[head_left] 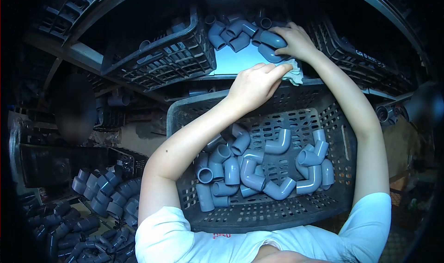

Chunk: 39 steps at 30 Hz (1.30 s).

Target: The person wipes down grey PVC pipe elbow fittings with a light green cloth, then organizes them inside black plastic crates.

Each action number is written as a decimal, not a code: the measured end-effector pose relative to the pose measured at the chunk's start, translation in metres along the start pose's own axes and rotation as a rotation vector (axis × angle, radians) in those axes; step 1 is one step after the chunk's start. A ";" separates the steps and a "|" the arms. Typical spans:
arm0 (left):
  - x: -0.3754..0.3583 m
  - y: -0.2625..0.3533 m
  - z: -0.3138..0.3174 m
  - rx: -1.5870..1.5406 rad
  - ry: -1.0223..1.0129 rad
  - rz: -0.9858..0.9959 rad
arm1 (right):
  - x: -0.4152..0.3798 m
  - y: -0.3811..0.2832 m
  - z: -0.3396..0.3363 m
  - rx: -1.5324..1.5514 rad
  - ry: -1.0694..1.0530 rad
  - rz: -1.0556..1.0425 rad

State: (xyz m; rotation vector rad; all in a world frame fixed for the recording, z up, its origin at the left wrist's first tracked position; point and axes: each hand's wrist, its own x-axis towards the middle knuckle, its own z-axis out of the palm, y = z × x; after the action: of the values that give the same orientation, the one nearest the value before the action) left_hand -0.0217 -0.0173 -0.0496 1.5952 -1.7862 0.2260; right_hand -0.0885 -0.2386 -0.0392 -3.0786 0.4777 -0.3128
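Note:
My left hand (258,85) is closed on a crumpled pale green cloth (292,73) at the shelf's front edge. Just beyond it, my right hand (296,42) has its fingers around a grey pipe elbow (269,53), with another grey elbow (273,39) right against the fingers. More grey elbows (241,28) lie heaped to the left on the brightly lit shelf surface (231,61). Below my forearms stands a large black perforated crate (344,170), with several loose grey pipe elbows (279,189) on its floor.
A black slatted crate (166,61) holding grey fittings stands left of the lit shelf. Another dark crate (360,55) with white lettering is on the right. Piles of grey fittings (101,193) lie at lower left. Metal rack bars (85,52) run along the upper left.

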 end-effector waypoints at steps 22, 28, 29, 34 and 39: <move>0.008 -0.012 0.003 -0.384 0.417 -0.207 | -0.007 0.018 -0.019 -0.006 0.175 -0.028; 0.007 -0.028 -0.006 -0.831 0.545 -0.680 | -0.107 -0.108 -0.087 0.132 -0.466 -0.214; 0.001 -0.043 -0.003 -0.791 0.459 -0.684 | -0.119 -0.115 -0.069 0.210 -0.546 -0.360; 0.007 -0.036 0.007 -0.712 0.465 -0.603 | -0.173 -0.147 0.045 -0.193 -0.766 -0.607; 0.006 -0.025 -0.013 -0.796 0.441 -0.820 | -0.147 -0.141 0.038 -0.237 -1.055 -0.560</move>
State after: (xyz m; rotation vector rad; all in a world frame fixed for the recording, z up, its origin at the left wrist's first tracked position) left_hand 0.0070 -0.0197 -0.0447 1.3801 -0.6389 -0.4392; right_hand -0.1766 -0.0610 -0.0990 -2.9217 -0.4071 1.3719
